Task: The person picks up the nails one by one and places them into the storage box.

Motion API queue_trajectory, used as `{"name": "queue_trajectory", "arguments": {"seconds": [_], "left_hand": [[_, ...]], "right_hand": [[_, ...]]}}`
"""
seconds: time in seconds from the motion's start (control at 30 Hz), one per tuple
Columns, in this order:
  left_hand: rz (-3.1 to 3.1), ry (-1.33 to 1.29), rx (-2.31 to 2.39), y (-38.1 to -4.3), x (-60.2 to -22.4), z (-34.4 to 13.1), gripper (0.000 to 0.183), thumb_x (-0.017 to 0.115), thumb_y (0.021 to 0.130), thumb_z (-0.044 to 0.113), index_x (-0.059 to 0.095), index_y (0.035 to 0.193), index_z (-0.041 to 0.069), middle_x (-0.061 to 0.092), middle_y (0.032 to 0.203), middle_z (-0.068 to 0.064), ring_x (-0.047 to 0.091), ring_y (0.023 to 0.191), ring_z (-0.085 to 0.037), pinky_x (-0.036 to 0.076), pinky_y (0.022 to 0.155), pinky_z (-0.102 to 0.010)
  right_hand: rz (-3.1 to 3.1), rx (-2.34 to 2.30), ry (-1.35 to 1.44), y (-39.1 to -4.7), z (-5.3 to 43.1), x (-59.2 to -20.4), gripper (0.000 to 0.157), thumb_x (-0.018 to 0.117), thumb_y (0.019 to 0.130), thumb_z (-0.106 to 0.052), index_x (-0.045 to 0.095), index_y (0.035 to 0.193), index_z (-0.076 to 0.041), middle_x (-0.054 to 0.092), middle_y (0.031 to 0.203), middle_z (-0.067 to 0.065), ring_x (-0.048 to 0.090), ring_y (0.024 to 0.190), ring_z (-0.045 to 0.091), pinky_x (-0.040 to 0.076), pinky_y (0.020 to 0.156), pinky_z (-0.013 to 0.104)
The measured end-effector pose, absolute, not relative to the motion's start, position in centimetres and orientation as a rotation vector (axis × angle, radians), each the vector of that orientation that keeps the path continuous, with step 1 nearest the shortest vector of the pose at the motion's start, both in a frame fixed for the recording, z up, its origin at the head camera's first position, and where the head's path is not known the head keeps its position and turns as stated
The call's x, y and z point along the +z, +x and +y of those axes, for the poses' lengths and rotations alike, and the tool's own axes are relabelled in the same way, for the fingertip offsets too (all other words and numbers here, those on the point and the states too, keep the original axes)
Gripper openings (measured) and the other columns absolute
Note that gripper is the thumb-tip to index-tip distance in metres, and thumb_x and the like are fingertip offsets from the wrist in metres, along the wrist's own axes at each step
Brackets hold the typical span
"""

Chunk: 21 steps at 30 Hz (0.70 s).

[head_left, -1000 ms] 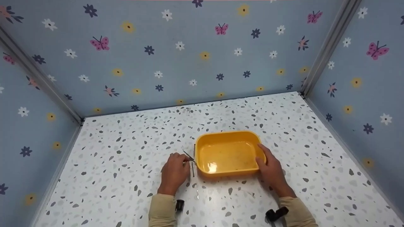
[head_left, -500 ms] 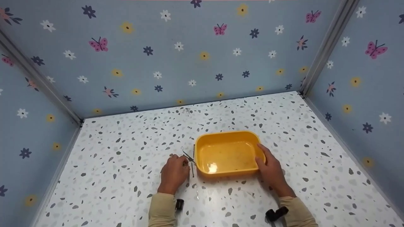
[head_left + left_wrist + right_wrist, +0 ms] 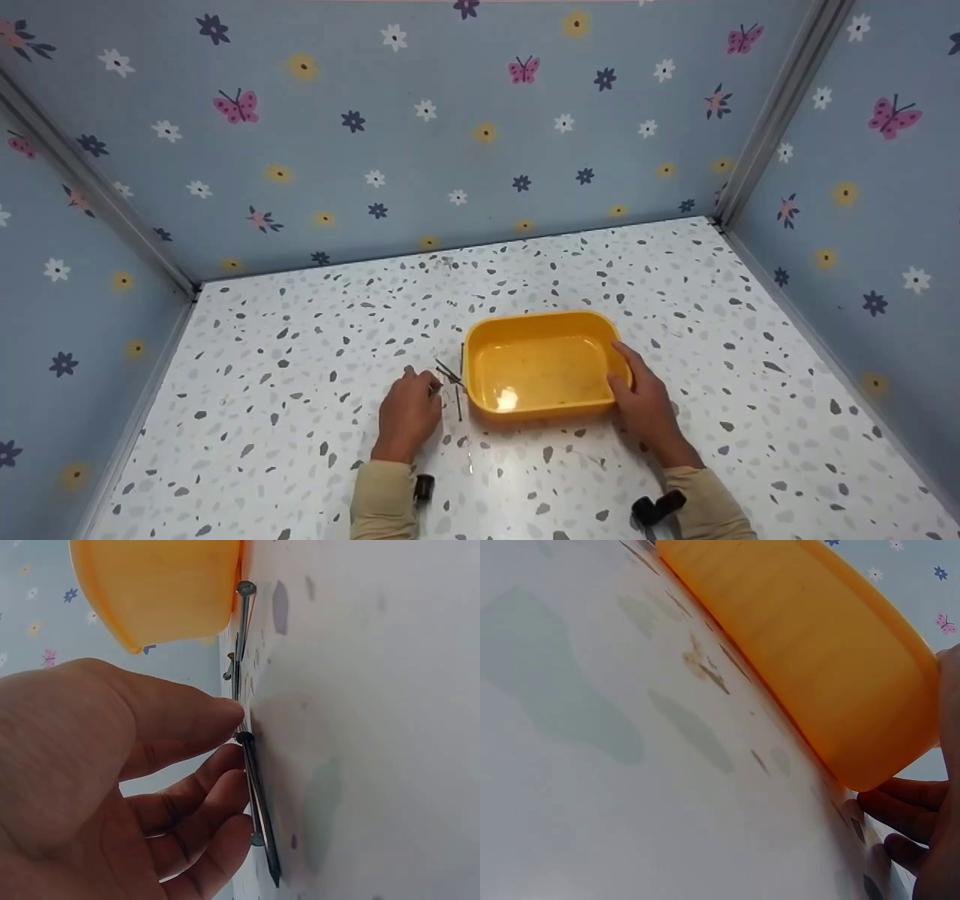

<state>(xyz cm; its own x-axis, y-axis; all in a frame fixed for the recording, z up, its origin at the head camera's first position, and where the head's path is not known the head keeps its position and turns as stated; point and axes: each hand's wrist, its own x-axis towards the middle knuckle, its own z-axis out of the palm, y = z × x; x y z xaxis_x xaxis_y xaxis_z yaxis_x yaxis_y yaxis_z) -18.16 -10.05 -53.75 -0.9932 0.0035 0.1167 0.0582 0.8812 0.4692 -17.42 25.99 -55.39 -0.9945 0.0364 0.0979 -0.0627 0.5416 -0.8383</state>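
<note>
A yellow tub (image 3: pixel 541 365) sits on the white table (image 3: pixel 300 390); the tub is smooth plastic, a box shape with round corners, shiny inside, and a bright spot of light sits near its 7 o'clock corner; the table is flat and glossy with grey and dark specks all over.

The right hand (image 3: pixel 643 405) rests against the tub's side at 3 o'clock; its thumb lies along the rim and its fingers are curled under the wall, as the right wrist view shows (image 3: pixel 900 814); most of that hand is cut off at the edge there.

The left hand (image 3: pixel 409 412) is at 9 o'clock from the tub, just beside it; its thumb and fingers (image 3: pixel 217 787) are bent and pinching at the nails (image 3: pixel 251 780); these are thin, long, grey metal pins with small flat heads and sharp tips; they lie on the table, some crossing each other, and one head reaches right next to the tub's wall; I cannot tell how many there are, as the fingers hide some parts, and from the head view they are only thin dark lines (image 3: pixel 452 377).

Tan sleeves (image 3: pixel 382 499) cover both wrists, and a black camera strap (image 3: pixel 657 508) shows at the bottom edge; blue walls (image 3: pixel 450 127) with flowers and butterflies stand all around.
</note>
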Motion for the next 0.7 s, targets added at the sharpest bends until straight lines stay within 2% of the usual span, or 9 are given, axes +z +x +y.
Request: {"name": "queue_trajectory", "arguments": {"seconds": [0.1, 0.23, 0.33, 0.47, 0.57, 0.7], "left_hand": [[-2.958, -0.031, -0.762, -18.19, -53.65, -9.98, 0.009, 0.071, 0.089, 0.007, 0.072, 0.098, 0.006, 0.068, 0.102, -0.015, 0.059, 0.117, -0.041, 0.051, 0.089, -0.049], [-2.994, 0.011, -0.814, -18.22, -53.56, -9.94, 0.007, 0.071, 0.090, 0.006, 0.070, 0.097, 0.006, 0.067, 0.109, -0.017, 0.054, 0.125, -0.041, 0.047, 0.097, -0.050], [-3.005, 0.034, -0.855, -18.25, -53.63, -9.96, 0.004, 0.071, 0.090, 0.006, 0.069, 0.094, 0.006, 0.066, 0.106, -0.016, 0.053, 0.126, -0.041, 0.047, 0.097, -0.050], [-3.022, 0.038, -0.878, -18.29, -53.58, -9.97, 0.004, 0.070, 0.091, 0.008, 0.067, 0.090, 0.007, 0.062, 0.092, -0.009, 0.062, 0.104, -0.033, 0.050, 0.084, -0.045], [-3.050, 0.052, -0.895, -18.41, -53.50, -9.96, 0.005, 0.068, 0.092, 0.009, 0.065, 0.089, 0.008, 0.057, 0.086, -0.006, 0.057, 0.083, -0.024, 0.049, 0.074, -0.041], [-3.093, 0.093, -0.917, -18.67, -53.46, -9.91, 0.006, 0.065, 0.094, 0.011, 0.064, 0.089, 0.008, 0.055, 0.084, -0.005, 0.053, 0.076, -0.021, 0.048, 0.070, -0.038]], "right_hand": [[-2.657, 1.454, 0.030, -17.40, 25.98, -55.46, 0.054, 0.051, 0.104, -0.028, 0.037, 0.155, -0.023, 0.040, 0.156, 0.006, 0.040, 0.140, 0.023, 0.032, 0.113, 0.047], [-2.655, 1.446, 0.041, -17.42, 25.95, -55.52, 0.054, 0.051, 0.103, -0.028, 0.037, 0.155, -0.023, 0.040, 0.156, 0.005, 0.039, 0.141, 0.023, 0.032, 0.113, 0.047], [-2.659, 1.441, 0.044, -17.49, 25.97, -55.65, 0.054, 0.051, 0.103, -0.028, 0.037, 0.155, -0.023, 0.040, 0.156, 0.005, 0.039, 0.141, 0.024, 0.032, 0.113, 0.048], [-2.665, 1.434, 0.036, -17.57, 26.02, -55.73, 0.053, 0.051, 0.104, -0.029, 0.037, 0.155, -0.023, 0.041, 0.156, 0.006, 0.041, 0.139, 0.024, 0.033, 0.113, 0.048], [-2.662, 1.439, 0.022, -17.62, 26.05, -55.69, 0.053, 0.052, 0.103, -0.028, 0.038, 0.154, -0.023, 0.042, 0.155, 0.006, 0.044, 0.136, 0.023, 0.034, 0.112, 0.048], [-2.658, 1.449, 0.008, -17.67, 26.00, -55.59, 0.052, 0.053, 0.103, -0.026, 0.039, 0.154, -0.023, 0.043, 0.154, 0.007, 0.046, 0.133, 0.024, 0.034, 0.112, 0.049]]}}
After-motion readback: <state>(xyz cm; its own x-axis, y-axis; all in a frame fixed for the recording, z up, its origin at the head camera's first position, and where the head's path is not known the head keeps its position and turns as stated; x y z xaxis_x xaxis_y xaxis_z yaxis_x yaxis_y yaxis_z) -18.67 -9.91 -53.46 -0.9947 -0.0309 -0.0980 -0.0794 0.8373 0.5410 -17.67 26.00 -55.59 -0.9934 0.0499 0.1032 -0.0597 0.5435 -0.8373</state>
